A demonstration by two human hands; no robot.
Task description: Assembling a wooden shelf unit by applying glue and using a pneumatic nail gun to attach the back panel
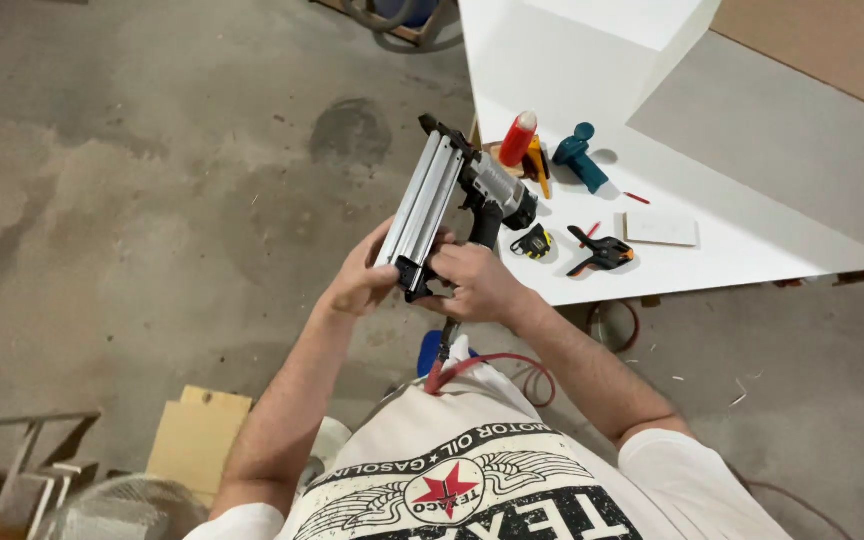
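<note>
Shirt: Closest to us is our white shirt [472, 480] with a red star picture on it.
Hose: A red air hose [492, 362] runs from by our belly up to the tool.
Left hand: Our left hand [360, 280] is wrapped around the bottom end of the long silver rail of the nail gun [457, 195].
Right hand: Our right hand [477, 283] is closed on the black catch at that same end. We cannot tell if the catch is slid open.
Where the tool is: We hold it up in the air, over the floor, just beside the table edge. Its nose points up and away from us.
What could go wrong: The hose looks plugged in, so we think a bump on the trigger could shoot a nail. Our fingers are near the sliding rail and could get pinched. A loose hold could let the gun drop on the hard floor.
Table: The white table [752, 240] holds a red and white bottle [518, 138], a blue clamp [581, 158], a black and orange clamp [602, 252], a tape measure [533, 242] and a red pencil [637, 198].
Room: The grey concrete floor [152, 150] is stained and dusty. A piece of cardboard [197, 435] and a white fan [127, 510] sit by our left side.
</note>
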